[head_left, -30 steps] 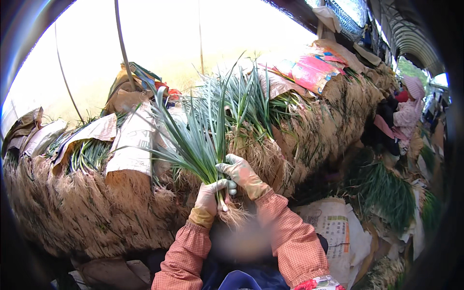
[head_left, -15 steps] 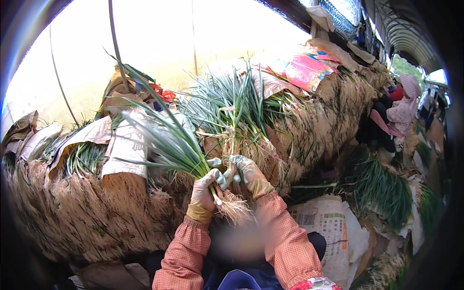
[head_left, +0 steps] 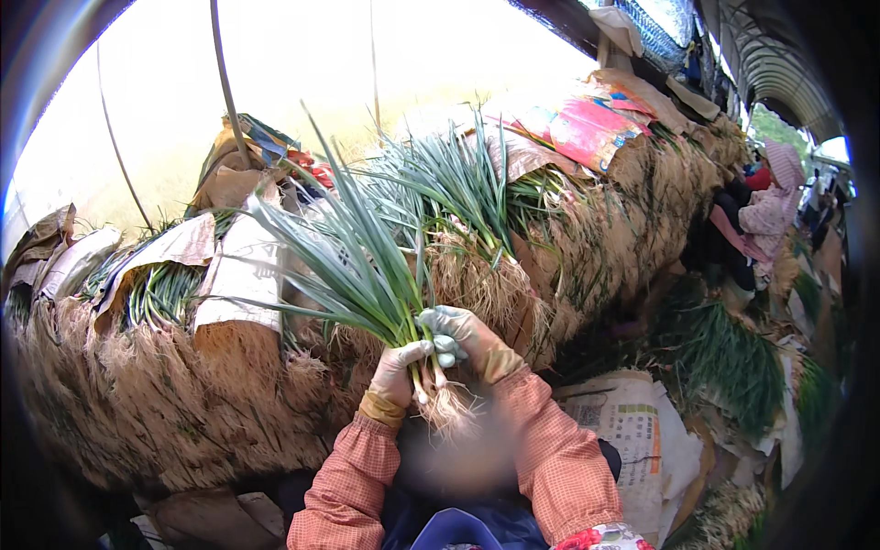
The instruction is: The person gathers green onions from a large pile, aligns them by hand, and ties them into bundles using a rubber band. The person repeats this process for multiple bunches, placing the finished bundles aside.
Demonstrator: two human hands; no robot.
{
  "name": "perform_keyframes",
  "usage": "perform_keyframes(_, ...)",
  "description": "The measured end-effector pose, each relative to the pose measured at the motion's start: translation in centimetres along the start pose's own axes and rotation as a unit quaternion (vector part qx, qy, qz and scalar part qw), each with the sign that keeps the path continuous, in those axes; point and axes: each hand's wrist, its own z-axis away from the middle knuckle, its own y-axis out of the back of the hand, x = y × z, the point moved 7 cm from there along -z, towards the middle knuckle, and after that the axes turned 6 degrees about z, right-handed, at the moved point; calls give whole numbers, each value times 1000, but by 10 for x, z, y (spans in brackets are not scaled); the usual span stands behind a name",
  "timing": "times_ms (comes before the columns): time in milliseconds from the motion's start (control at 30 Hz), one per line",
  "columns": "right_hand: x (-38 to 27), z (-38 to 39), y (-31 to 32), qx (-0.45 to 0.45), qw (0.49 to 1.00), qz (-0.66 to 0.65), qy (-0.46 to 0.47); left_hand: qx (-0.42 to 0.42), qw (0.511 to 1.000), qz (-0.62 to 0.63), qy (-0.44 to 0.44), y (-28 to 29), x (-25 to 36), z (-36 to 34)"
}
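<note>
My left hand (head_left: 400,371), in a pale glove, is closed around the lower stems of a bunch of green onions (head_left: 378,284). My gloved right hand (head_left: 458,335) grips that bunch just above and to the right. Long leaves fan up and left from the hands, while pale bulbs and stringy roots (head_left: 451,399) hang below. Behind the bunch, more loose green onions (head_left: 472,197) lie on a long, waist-high stack of root-covered bundles (head_left: 165,403).
Paper sheets (head_left: 238,266) and a pink sack (head_left: 591,128) cover parts of the stack. At right, another person (head_left: 770,215) works beside it. Flattened sacks (head_left: 614,431) and dark green bundles (head_left: 724,357) lie low at right. Arched roofing (head_left: 770,64) runs overhead.
Half a second ago my right hand was a little apart with a separate stalk; it has moved in against the bunch, which now holds that stalk and leans more upright.
</note>
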Motion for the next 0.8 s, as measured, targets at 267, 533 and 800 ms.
perform_keyframes(267,6,20,28,139,931,-109,319,95,990,2,-104,20,7,-9)
perform_keyframes(533,-69,-11,177,364,844,382,92,-31,983,105,-145,-28,47,-1)
perform_keyframes(800,-58,20,107,363,649,601,293,-4,994,21,-111,-15,40,7)
